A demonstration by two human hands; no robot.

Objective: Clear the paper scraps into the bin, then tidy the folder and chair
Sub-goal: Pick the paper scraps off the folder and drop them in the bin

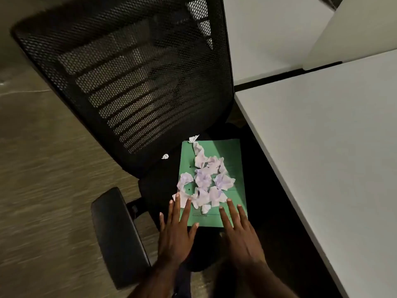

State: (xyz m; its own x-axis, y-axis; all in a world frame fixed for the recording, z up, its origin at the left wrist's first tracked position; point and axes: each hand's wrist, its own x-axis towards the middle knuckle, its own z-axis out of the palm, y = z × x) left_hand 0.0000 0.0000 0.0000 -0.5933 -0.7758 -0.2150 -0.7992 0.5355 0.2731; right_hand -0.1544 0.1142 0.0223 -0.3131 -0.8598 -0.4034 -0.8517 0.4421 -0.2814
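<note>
Black mesh chair fills the upper left, green folder sits on its seat at centre, paper scraps piled on top. My left hand and right hand are both spread flat at the folder's near edge. Looks like scrap-gathering; next I'd scoop them together. No bin visible.

The scene is dim and warm-toned, with the black mesh office chair and its seat sunk in deep shadow, the pale grey desk top catching the most light, motion blur smearing the brown floor, and wide-angle bending at the edges.
</note>
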